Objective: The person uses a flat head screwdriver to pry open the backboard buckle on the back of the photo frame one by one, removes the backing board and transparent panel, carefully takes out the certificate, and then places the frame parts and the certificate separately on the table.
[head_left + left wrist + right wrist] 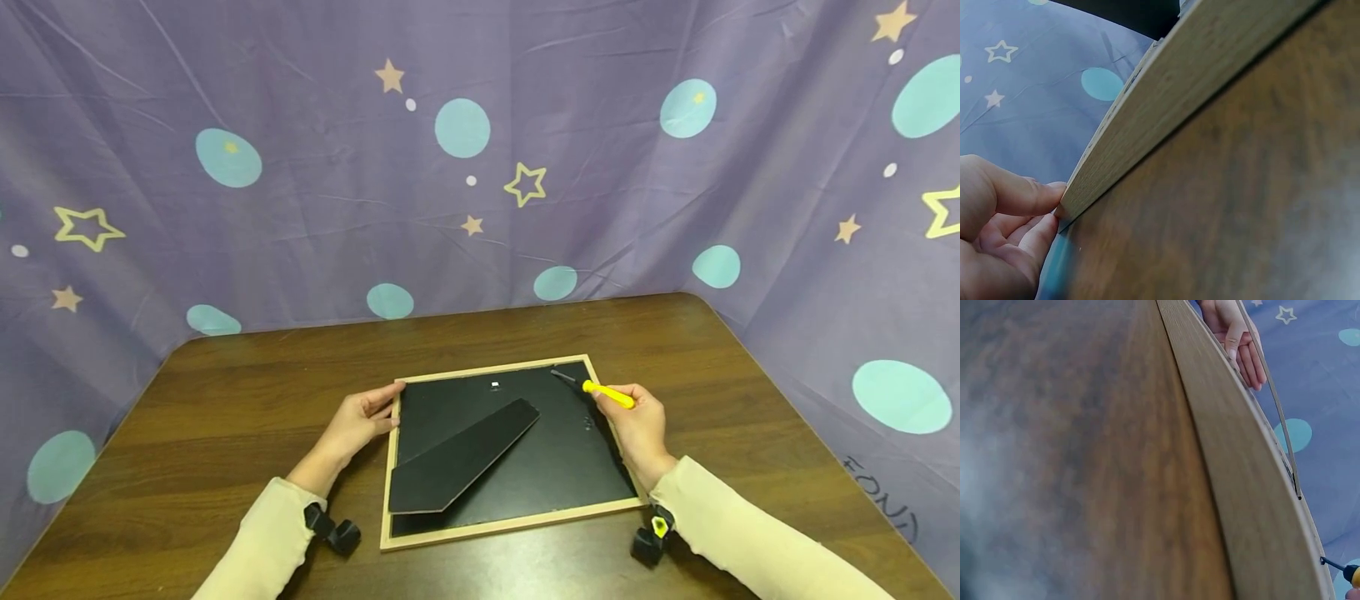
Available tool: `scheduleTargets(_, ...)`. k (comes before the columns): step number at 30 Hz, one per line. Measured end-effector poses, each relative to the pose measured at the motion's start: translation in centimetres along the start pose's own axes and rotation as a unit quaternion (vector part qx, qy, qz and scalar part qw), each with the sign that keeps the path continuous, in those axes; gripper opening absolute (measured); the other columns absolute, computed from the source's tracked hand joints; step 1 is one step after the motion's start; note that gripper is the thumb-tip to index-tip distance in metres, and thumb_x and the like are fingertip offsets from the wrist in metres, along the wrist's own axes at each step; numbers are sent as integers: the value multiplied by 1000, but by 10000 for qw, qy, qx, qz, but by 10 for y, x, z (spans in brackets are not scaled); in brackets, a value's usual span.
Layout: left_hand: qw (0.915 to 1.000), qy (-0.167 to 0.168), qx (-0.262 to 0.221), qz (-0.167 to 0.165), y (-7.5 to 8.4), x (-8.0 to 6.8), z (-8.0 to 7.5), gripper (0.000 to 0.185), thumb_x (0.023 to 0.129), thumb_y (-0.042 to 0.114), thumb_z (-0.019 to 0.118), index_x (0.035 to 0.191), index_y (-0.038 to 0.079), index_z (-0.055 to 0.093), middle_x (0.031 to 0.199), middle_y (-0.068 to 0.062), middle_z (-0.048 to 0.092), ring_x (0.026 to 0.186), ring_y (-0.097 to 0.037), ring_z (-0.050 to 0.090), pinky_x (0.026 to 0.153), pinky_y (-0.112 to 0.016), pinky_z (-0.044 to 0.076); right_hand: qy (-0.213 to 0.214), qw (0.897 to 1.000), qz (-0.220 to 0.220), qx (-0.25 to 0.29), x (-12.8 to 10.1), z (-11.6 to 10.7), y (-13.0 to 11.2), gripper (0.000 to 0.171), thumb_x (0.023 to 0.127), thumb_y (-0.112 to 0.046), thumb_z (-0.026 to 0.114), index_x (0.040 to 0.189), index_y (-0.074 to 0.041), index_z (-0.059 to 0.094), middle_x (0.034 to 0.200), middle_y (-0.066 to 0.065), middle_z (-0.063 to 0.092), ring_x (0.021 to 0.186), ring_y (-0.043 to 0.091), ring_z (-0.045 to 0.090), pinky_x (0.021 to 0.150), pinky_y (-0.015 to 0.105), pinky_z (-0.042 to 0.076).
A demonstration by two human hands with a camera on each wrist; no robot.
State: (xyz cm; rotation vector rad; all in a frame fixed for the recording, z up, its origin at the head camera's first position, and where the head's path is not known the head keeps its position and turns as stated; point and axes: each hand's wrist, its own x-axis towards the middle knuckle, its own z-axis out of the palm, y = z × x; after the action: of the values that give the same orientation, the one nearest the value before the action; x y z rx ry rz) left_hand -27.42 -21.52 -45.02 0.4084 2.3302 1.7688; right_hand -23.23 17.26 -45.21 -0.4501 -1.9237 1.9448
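A picture frame [517,531] with a light wood border lies face down on the table, its black backing board [562,450] up. A black easel stand [465,467] slants across the board. My left hand [360,429] pinches the frame's far left corner between thumb and fingers; the left wrist view shows the fingertips on its wooden edge [1147,119]. In my right hand [637,425] is a yellow-handled screwdriver [615,395], its tip at the far edge of the backing near the right corner. Only the screwdriver's shaft and a bit of handle show in the right wrist view.
Under the frame is a brown wood-grain table [247,400]. A purple curtain [322,208] with stars and blue dots hangs behind it and along the sides. Each wrist carries a small black camera, such as the left wrist camera [333,529].
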Motion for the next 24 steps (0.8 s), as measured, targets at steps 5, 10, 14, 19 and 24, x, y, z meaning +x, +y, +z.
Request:
scheduleTargets(5, 10000, 37, -51, 34, 0, 3, 1, 58, 80, -18, 57, 135, -11, 42, 144, -24, 36, 135, -35, 29, 101, -26, 39, 129, 9997, -21, 214, 0, 2, 3, 22, 76, 7, 72, 92, 13, 59, 79, 4, 65, 64, 0, 62, 64, 16, 55)
scheduleTargets(10, 10000, 28, -14, 79, 0, 4, 1, 58, 80, -18, 57, 135, -12, 42, 144, -26, 36, 135, -38, 29, 101, -26, 40, 144, 9997, -93, 175, 1, 4, 4, 18, 75, 7, 73, 85, 9, 58, 78, 6, 65, 61, -1, 62, 61, 16, 56)
scheduleTargets(14, 10000, 7, -33, 91, 0, 4, 1, 57, 80, -18, 57, 135, -12, 42, 144, -26, 36, 135, -38, 29, 102, -28, 39, 47, 9994, -82, 341, 1, 7, 4, 16, 75, 11, 70, 83, 7, 56, 75, 2, 63, 61, 0, 64, 62, 19, 57)
scheduleTargets(19, 10000, -26, -17, 25, 2, 3, 2, 60, 79, -18, 58, 136, -12, 40, 144, -25, 34, 134, -38, 29, 98, -25, 42, -20, 9997, -18, 234, 0, 8, 3, 16, 78, 12, 67, 89, 11, 55, 74, -1, 63, 63, 1, 65, 63, 18, 56)
scheduleTargets(24, 9998, -193, 41, 63, 4, 2, 4, 65, 80, -17, 60, 139, -12, 34, 146, -27, 27, 134, -40, 27, 98, -30, 43, 16, 10000, 17, 55, -2, 9, 3, 17, 79, 10, 67, 91, 12, 55, 79, 4, 65, 63, -2, 64, 64, 16, 56)
